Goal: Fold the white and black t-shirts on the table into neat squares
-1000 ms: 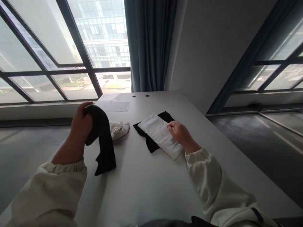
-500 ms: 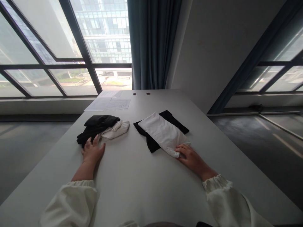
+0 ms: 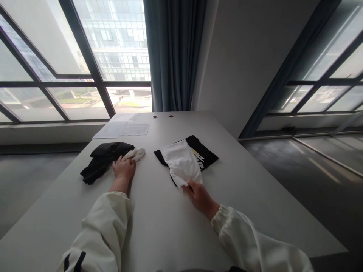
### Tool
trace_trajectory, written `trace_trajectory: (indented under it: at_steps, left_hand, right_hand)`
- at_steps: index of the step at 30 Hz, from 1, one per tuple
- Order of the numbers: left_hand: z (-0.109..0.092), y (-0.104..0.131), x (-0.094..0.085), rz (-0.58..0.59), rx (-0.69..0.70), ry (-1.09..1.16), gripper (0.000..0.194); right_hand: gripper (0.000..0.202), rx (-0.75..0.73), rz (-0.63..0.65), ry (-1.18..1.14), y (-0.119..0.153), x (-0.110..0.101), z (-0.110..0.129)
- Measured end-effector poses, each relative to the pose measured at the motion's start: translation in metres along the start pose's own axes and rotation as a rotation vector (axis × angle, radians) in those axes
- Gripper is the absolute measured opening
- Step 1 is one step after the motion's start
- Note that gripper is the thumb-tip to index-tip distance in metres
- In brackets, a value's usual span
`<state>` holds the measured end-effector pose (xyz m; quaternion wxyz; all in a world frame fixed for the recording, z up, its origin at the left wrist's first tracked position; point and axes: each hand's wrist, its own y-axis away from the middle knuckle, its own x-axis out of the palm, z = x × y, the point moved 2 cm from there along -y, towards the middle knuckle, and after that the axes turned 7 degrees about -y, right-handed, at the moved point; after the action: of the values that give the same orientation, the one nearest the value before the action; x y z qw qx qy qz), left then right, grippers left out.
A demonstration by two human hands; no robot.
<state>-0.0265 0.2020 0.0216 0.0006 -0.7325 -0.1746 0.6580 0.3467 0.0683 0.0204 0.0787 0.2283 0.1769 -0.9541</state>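
Note:
My right hand (image 3: 200,196) pinches the near edge of a folded white garment (image 3: 181,158), thumb on top. That garment lies across a folded black garment (image 3: 210,154) whose white and yellow print shows at the right. My left hand (image 3: 124,169) is closed over the near end of a crumpled white cloth (image 3: 137,154); its fingertips are partly lost in the folds. Just left of this hand, and touching the white cloth, lies a crumpled black garment (image 3: 103,158). The exact kind of each garment cannot be made out.
All of this is on a long white table (image 3: 159,226). Printed papers (image 3: 133,129) lie flat at its far left, beside two round cable holes. Beyond the far end hang a blue curtain (image 3: 176,56) and a large window (image 3: 119,45); a grey wall (image 3: 246,64) stands at the right.
My left hand has moved right, from the black garment onto the crumpled white cloth, and closed on it. My right hand has swung the folded white garment's near end left, uncovering the black garment's print.

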Motion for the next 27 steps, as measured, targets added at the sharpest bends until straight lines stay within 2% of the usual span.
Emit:
trace_trajectory:
  at_steps: [3,5,7,9,10,11,12,13,15,17,20,22,24,27]
  left_hand:
    - [0.007,-0.002,-0.006,-0.150,-0.178,0.031,0.045]
    - [-0.005,0.013,-0.013,-0.168,-0.115,0.100,0.049]
    - [-0.033,0.044,-0.019,-0.080,0.138,0.250,0.055]
    - [-0.070,0.090,-0.023,0.111,0.521,0.516,0.061]
    - [-0.087,0.116,-0.025,0.175,0.662,0.637,0.067]
    - [-0.101,0.139,-0.027,0.191,0.730,0.736,0.074]
    - [-0.112,0.158,-0.029,0.181,0.720,0.823,0.079]
    - [-0.118,0.172,-0.032,0.152,0.647,0.916,0.080]
    - [-0.119,0.184,-0.041,0.098,0.436,1.119,0.058]
    - [-0.108,0.180,-0.056,0.139,0.347,1.257,0.042]
    - [-0.086,0.165,-0.084,0.343,0.384,1.352,0.039]
    - [-0.077,0.155,-0.098,0.396,0.363,1.401,0.042]
    - [-0.076,0.146,-0.102,0.303,0.250,1.484,0.046]
    - [-0.083,0.135,-0.082,0.108,-0.030,1.603,0.047]
  right_hand:
    - [0.050,0.160,-0.058,-0.333,-0.008,-0.006,0.001]
    - [0.054,0.224,-0.086,-0.481,-0.017,-0.008,0.013]
    - [0.056,0.243,-0.128,-0.555,-0.029,-0.007,0.035]
    - [0.056,0.226,-0.168,-0.601,-0.040,-0.003,0.065]
    - [0.056,0.200,-0.166,-0.627,-0.044,-0.001,0.081]
    - [0.056,0.166,-0.148,-0.652,-0.046,0.001,0.097]
    - [0.055,0.129,-0.130,-0.673,-0.048,0.003,0.110]
    - [0.055,0.098,-0.107,-0.693,-0.048,0.003,0.122]
    - [0.056,0.044,-0.075,-0.710,-0.045,-0.002,0.137]
    - [0.057,0.013,-0.062,-0.699,-0.041,-0.015,0.143]
    - [0.056,-0.008,-0.118,-0.685,-0.035,-0.048,0.144]
    - [0.055,-0.034,-0.189,-0.656,-0.034,-0.071,0.140]
    - [0.054,-0.074,-0.226,-0.558,-0.039,-0.088,0.129]
    - [0.053,-0.079,-0.233,-0.382,-0.051,-0.090,0.094]
